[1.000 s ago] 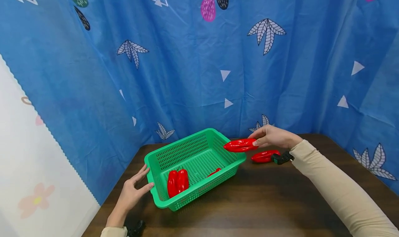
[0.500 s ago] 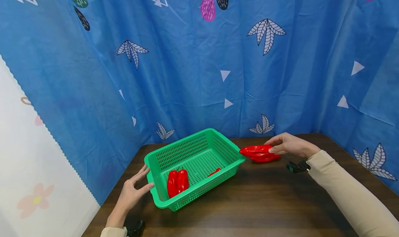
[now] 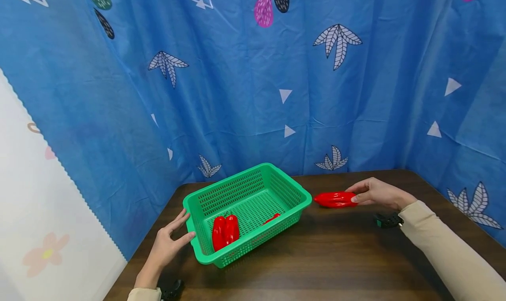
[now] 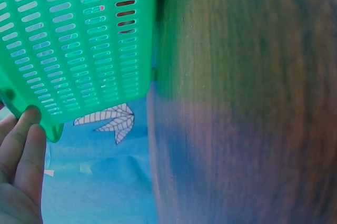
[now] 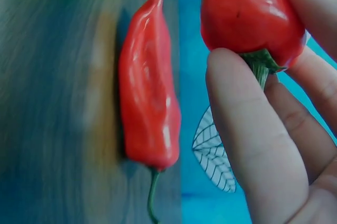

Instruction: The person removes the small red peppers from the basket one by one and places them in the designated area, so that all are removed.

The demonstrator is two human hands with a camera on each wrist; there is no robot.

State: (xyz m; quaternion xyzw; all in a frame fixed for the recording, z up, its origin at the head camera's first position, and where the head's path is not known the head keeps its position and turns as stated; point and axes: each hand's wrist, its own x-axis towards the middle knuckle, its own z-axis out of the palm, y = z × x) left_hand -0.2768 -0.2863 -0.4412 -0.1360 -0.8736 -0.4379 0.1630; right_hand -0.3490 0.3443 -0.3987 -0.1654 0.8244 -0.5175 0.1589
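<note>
Blue patterned curtain (image 3: 237, 94) hung behind dark wood bench (image 3: 316, 257). Held red pepper (image 5: 253, 10) pinched near broad end by fingers of right hand (image 3: 377, 194), right of green basket (image 3: 261, 239). Judged light, firm, slick-skinned; grip across shoulders advised, stem (image 5: 260, 74) to be spared. Tip pointed toward basket, long axis near level, roughly parallel to second pepper (image 5: 149, 87) lying on bench. Left hand (image 3: 166, 246): fingers spread against basket rim.

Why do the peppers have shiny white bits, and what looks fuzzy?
Head view: small glints, probably reflected light, on the two red peppers in the basket; right wrist view: bigger glare patches on the held pepper, with the table blurry at the left; left wrist view: soft wood grain with greenish and purplish tints.
</note>
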